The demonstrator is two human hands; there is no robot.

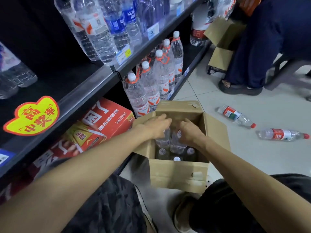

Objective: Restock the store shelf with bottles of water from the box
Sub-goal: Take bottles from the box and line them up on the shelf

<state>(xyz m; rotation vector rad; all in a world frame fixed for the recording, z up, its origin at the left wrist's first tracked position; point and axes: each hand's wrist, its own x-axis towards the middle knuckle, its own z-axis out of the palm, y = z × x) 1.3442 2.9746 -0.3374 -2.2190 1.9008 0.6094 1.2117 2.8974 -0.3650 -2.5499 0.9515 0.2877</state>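
Head view: a crouching person reaches both hands into an open cardboard box [178,172] on the floor beside a store shelf [94,84]. The left hand [156,126] and right hand [190,130] each curl over a water bottle [176,143] standing upright inside. Whether either grip has closed is hidden. Full bottles are likely heavy, slick and slightly squashy; the neck looks the safest hold. Motion blurs the fingers.

Left hand [155,126] and right hand [190,130] reach among bottles [176,142] inside the box [178,174].
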